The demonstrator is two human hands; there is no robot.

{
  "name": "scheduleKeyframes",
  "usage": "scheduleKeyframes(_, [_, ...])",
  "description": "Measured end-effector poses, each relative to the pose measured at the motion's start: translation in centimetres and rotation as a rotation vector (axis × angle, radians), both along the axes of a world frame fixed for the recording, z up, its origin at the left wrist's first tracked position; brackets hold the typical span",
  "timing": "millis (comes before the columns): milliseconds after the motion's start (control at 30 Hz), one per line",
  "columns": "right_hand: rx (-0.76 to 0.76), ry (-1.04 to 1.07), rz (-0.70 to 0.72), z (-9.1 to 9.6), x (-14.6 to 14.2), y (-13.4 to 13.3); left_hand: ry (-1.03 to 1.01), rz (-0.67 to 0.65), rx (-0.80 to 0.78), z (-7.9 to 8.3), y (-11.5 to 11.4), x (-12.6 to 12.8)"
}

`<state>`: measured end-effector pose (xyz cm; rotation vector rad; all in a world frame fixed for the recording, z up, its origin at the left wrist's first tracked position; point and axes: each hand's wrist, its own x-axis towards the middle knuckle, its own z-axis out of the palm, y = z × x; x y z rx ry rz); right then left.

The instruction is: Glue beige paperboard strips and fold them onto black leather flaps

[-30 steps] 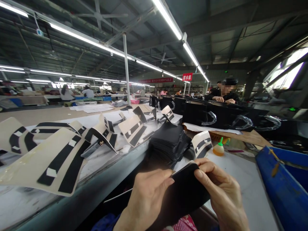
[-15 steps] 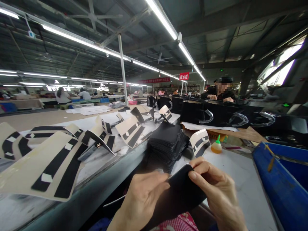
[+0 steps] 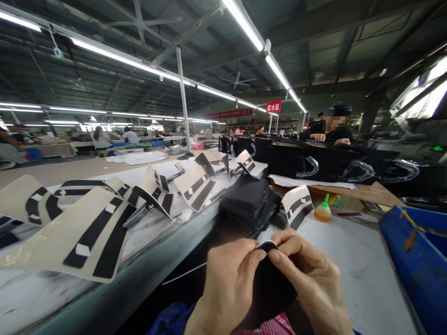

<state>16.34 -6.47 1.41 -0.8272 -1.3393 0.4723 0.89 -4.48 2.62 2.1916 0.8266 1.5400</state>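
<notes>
Low in the middle of the view, both my hands grip one black leather piece with a pale edge. My left hand pinches its top edge with thumb and fingers. My right hand pinches the same edge from the right, thumbs nearly touching. Just beyond them lies a stack of black leather pieces on the white table. A curled cream piece with black strips stands beside the stack.
Several cream pieces with black strips lie along the conveyor on the left. A small glue bottle with green cap stands behind. Black bags line the back, a blue bin is right. A person sits across.
My hands have drawn closer together on the black piece, which now hangs folded and narrower between them. The view shifted slightly.
</notes>
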Motion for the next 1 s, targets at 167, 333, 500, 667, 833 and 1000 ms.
scheduleKeyframes(167, [-0.125, 0.030, 0.130, 0.0, 0.4, 0.4, 0.036, -0.085, 0.042, -0.4, 0.4, -0.2])
scheduleKeyframes(333, [-0.198, -0.207, 0.148, 1.0, 1.2, -0.2, 0.087, -0.251, 0.022, -0.4, 1.1, -0.6])
scheduleKeyframes(500, [-0.310, -0.257, 0.450, 1.6, 3.7, 2.3, 0.039, -0.531, -0.127, 0.8, 2.4, -2.2])
scheduleKeyframes(667, [-0.273, -0.481, 0.663, 2.0, 2.3, 4.8, -0.247, -0.875, -0.341, 1.3, 4.0, -1.9])
scheduleKeyframes(833, [-0.373, -0.329, 0.667, 0.9, -0.1, 5.2, -0.335, -0.924, -0.364, 1.7, 3.7, -2.9])
scheduleKeyframes(1000, [-0.297, -0.315, 0.418, 0.8, 1.6, 5.2, -0.166, -0.663, -0.455, 2.3, 2.1, -7.0])
